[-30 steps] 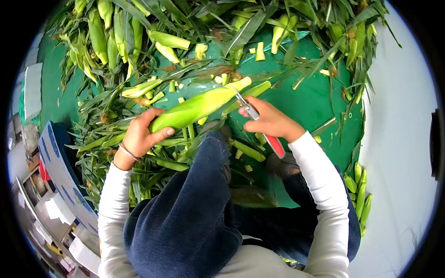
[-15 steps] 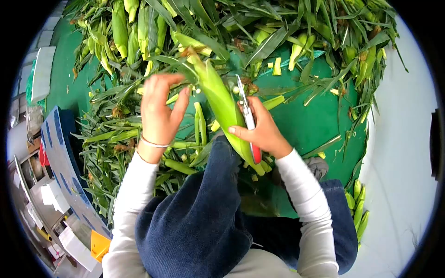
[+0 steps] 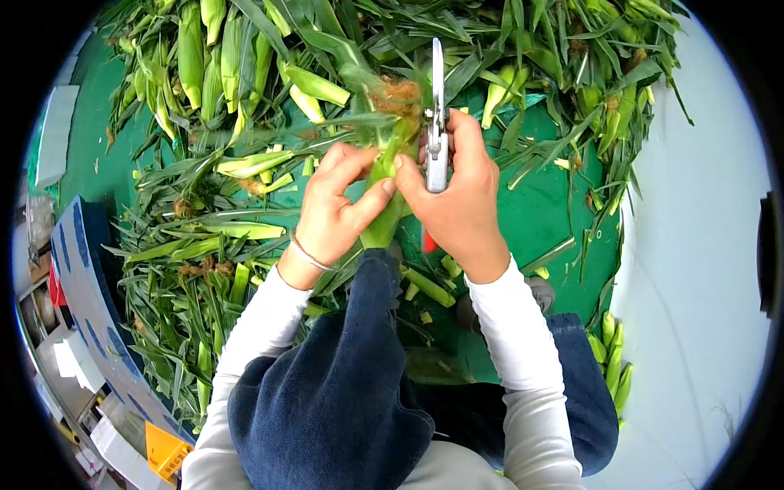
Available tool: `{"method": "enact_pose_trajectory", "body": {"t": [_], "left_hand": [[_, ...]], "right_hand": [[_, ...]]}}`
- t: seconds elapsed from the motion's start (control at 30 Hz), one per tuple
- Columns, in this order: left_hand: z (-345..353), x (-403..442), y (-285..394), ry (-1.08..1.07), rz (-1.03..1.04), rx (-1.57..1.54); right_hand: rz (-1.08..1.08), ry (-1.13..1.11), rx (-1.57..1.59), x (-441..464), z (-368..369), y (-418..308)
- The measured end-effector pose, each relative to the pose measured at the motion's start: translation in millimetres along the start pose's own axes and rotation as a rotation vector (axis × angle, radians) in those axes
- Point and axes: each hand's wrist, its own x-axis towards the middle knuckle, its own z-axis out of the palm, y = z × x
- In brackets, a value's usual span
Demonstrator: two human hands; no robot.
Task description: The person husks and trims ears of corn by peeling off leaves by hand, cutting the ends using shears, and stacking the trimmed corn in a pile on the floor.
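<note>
An ear of corn (image 3: 380, 224) in its green husk is held up over my knee, with brown silk (image 3: 398, 96) at its far end. My left hand (image 3: 327, 212), wearing a bracelet, pinches the husk between thumb and fingers. In my right hand (image 3: 465, 200) are pruning shears (image 3: 438, 151) with silver blades pointing away from me and a red handle end showing below. The right thumb also presses on the husk, close to the left fingertips. Part of the ear is hidden behind the fingers.
Unhusked corn ears (image 3: 189, 57) and leaves heap at the back. Stripped leaves (image 3: 175, 327) pile on the left, and cut pieces dot the green floor (image 3: 539, 204). Several ears (image 3: 618, 367) lie by the right pale wall. A blue-grey board (image 3: 98, 302) and orange container (image 3: 166, 451) stand left.
My left hand has come in from beside the ear and taken hold of its husk. My right hand has moved up along the ear with the shears. The ear now stands more upright.
</note>
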Motion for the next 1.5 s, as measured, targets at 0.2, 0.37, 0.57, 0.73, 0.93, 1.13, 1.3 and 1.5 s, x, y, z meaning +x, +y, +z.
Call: {"method": "enact_pose_trajectory", "body": {"t": [0.2, 0.37, 0.57, 0.73, 0.93, 1.13, 1.3, 1.5], "left_hand": [[17.3, 5.8, 1.6, 0.113, -0.111, -0.214], [20.4, 10.2, 0.2, 0.273, -0.359, -0.56], [8.0, 10.8, 7.5, 0.325, -0.543, -0.91], [1.2, 5.6, -6.2, 0.173, -0.519, -1.093], [-10.0, -62.4, -49.1, -0.167, -0.183, -0.133], [-36.6, -114.0, -36.9, 0.373, -0.394, -0.22], [-154.4, -242.7, -8.2, 0.999, -0.476, -0.891], [-219.7, -484.8, 50.1, 1.818, -0.421, -0.725]], "right_hand": [[0.12, 0.13, 0.23, 1.0, 20.0, 22.8], [0.669, 0.123, 1.009, -0.1, 19.1, 26.9], [0.731, 0.1, 1.195, -4.5, 26.8, 22.3], [0.739, 0.08, 1.165, -6.7, 24.5, 20.7], [0.77, 0.052, 1.113, -21.1, 6.7, 37.8], [0.658, -0.257, 1.118, -16.5, -7.6, 37.6], [0.742, -0.337, 0.92, -42.5, -36.0, 76.4], [0.882, -0.371, 0.706, -63.6, -5.4, 74.0]]}}
